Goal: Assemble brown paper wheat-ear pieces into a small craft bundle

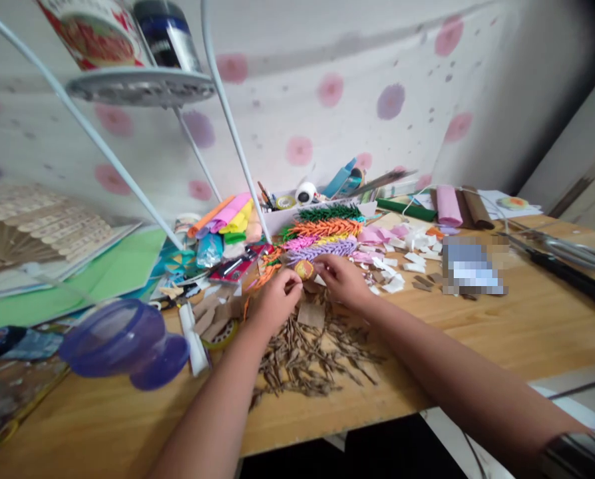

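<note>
My left hand (278, 299) is closed, thumb and fingertips pressed together, over the near middle of the wooden table. Just to its right my right hand (341, 281) is also pinched. Whatever either one holds is too small to make out. A small round yellow item (304, 269) lies between and just beyond the fingertips. Under and in front of the hands spreads a pile of twisted brown paper strips (310, 362), with a flat brown paper square (311, 315) on it. Behind the hands lie braided purple (322, 250), orange (325, 229) and green (330, 213) paper strands.
A purple translucent bowl (115, 336) and a white tube (194, 339) are at left. White paper scraps (392, 279) lie right of the hands. A white stand (140, 86) holds jars at upper left. Rolled crepe paper (448, 205) lies at the back right of the table (477, 332).
</note>
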### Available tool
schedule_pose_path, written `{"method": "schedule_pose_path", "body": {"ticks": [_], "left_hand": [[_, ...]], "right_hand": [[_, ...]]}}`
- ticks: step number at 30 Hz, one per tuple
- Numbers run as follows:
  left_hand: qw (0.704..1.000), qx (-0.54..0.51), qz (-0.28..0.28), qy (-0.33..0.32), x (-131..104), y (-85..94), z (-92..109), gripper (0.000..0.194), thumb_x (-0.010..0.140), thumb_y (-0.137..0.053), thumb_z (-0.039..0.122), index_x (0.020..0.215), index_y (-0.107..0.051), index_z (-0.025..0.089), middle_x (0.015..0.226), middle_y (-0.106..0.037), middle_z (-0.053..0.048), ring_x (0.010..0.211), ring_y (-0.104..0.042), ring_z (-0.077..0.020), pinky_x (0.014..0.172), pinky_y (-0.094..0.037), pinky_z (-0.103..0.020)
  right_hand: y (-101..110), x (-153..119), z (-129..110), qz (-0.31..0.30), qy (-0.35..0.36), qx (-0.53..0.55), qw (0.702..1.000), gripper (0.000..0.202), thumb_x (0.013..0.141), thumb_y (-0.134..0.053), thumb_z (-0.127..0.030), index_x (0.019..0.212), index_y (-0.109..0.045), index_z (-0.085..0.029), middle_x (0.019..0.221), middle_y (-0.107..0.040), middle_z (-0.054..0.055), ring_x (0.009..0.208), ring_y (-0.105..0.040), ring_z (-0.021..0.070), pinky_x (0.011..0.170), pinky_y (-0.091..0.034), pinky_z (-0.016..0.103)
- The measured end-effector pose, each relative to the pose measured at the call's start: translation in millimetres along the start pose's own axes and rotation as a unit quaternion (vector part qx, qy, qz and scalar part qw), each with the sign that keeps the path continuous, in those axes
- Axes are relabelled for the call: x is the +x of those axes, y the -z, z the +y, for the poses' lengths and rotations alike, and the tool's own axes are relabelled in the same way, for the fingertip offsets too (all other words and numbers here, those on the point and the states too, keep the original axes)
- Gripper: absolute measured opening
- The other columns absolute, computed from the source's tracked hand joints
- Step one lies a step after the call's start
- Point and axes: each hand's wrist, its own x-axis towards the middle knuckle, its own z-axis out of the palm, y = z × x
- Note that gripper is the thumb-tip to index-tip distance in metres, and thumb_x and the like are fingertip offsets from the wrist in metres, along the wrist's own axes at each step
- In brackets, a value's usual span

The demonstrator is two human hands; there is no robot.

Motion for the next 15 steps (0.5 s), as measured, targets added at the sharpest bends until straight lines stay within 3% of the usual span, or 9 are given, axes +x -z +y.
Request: {"method": "schedule_pose_path", "body": {"ticks": [3, 7, 15], "left_hand": [[1.0, 0.005, 0.01, -0.018, 2, -3.1, -5, 0.009, 0.07, -0.046, 0.023, 0.074, -0.054, 0.019, 0.069, -0.057, 0.003, 0.063, -0.051, -0.011, 0.059, -0.038, -0.021], [0.999, -0.001, 0.037, -0.026, 6, -5.1, -6, 0.013, 0.07, -0.047, 0.025, 0.074, -0.055, 0.016, 0.068, -0.057, 0.002, 0.062, -0.05, -0.01, 0.058, -0.038, -0.02], [0.997, -0.016, 0.027, -0.076, 5, -5.6, -2, 0.016, 0.071, -0.045, 0.025, 0.071, -0.058, 0.016, 0.066, -0.057, 0.002, 0.061, -0.049, -0.0101, 0.057, -0.036, -0.02]], "right_hand": [[-1, -1, 1, 0.005, 0.009, 0.006, 1.0, 0.02, 0.076, -0.044, -0.024, 0.094, -0.052, -0.017, 0.083, -0.058, 0.003, 0.067, -0.05, 0.011, 0.06, -0.036, 0.021], [1, -1, 0, -0.009, 0.033, 0.01, 0.999, 0.012, 0.072, -0.048, -0.023, 0.081, -0.054, -0.016, 0.072, -0.057, 0.001, 0.063, -0.049, 0.0101, 0.057, -0.034, 0.02], [3, -4, -9, -0.06, 0.055, -0.024, 0.996, 0.019, 0.077, -0.039, -0.024, 0.065, -0.051, -0.016, 0.056, -0.051, -0.001, 0.053, -0.043, 0.01, 0.05, -0.028, 0.02]]}}
